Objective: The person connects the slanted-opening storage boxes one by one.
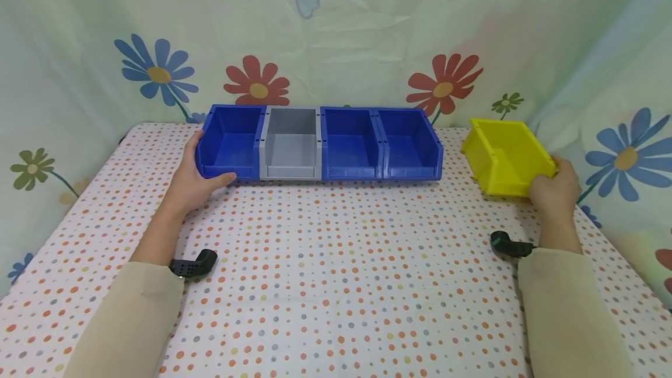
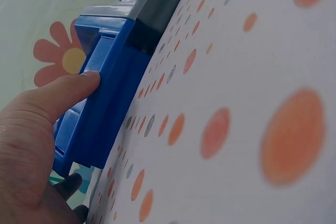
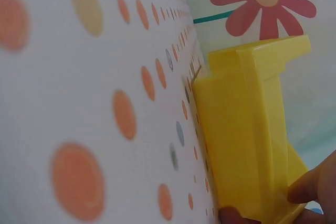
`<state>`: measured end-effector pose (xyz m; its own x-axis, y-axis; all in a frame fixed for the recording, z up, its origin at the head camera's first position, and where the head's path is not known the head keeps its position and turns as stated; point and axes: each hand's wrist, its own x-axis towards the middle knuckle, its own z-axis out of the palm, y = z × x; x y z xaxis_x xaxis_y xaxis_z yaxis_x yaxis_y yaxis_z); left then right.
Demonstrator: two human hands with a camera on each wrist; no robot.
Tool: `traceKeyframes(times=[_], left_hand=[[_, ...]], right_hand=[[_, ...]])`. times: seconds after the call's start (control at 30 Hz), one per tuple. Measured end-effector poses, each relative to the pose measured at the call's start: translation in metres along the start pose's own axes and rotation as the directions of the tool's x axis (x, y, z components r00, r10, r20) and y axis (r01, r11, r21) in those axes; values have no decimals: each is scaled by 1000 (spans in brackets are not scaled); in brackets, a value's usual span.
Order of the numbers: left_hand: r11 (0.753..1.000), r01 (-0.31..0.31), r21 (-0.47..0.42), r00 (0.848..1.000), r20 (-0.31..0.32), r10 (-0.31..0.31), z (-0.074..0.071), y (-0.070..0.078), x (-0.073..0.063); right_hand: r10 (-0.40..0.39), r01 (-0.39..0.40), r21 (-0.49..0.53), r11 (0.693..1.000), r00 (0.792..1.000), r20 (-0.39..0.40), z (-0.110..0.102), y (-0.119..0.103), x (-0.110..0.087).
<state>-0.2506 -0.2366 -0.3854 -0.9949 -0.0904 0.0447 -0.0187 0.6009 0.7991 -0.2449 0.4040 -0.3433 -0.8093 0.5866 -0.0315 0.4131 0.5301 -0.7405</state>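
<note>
My left hand (image 1: 195, 178) grips the leftmost blue bin (image 1: 231, 139) by its left side, the thumb lying on the front lip in the left wrist view. That bin stands in a row with a grey bin (image 1: 291, 144) and two more blue bins, a middle one (image 1: 350, 143) and a right one (image 1: 406, 143). To the right, apart from the row, is a yellow bin (image 1: 508, 156), set at an angle. My right hand (image 1: 557, 190) holds its front right corner, with the thumb over the rim in the right wrist view. Some fingers of both hands are hidden.
A dotted cloth (image 1: 336, 273) covers the table. Behind it hangs a pale curtain (image 1: 357, 34) printed with flowers, and more of it closes off both sides. A dark camera mount sits on each wrist, the left one (image 1: 194, 264) and the right one (image 1: 509, 245).
</note>
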Motion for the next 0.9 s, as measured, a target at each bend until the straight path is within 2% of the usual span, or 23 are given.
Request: traceKeyframes(times=[0.27, 0.77, 0.9], left_hand=[[1000, 6, 2, 1000, 3, -6, 0, 0, 0], [1000, 2, -1, 1000, 7, -2, 0, -1, 1], [1000, -1, -1, 1000, 8, 1, 0, -1, 1]], right_hand=[[49, -48, 39, 998, 999, -12, 0, 0, -2], [53, -51, 33, 998, 996, -68, 2, -5, -3], [74, -68, 74, 995, 994, -75, 2, -8, -3]])
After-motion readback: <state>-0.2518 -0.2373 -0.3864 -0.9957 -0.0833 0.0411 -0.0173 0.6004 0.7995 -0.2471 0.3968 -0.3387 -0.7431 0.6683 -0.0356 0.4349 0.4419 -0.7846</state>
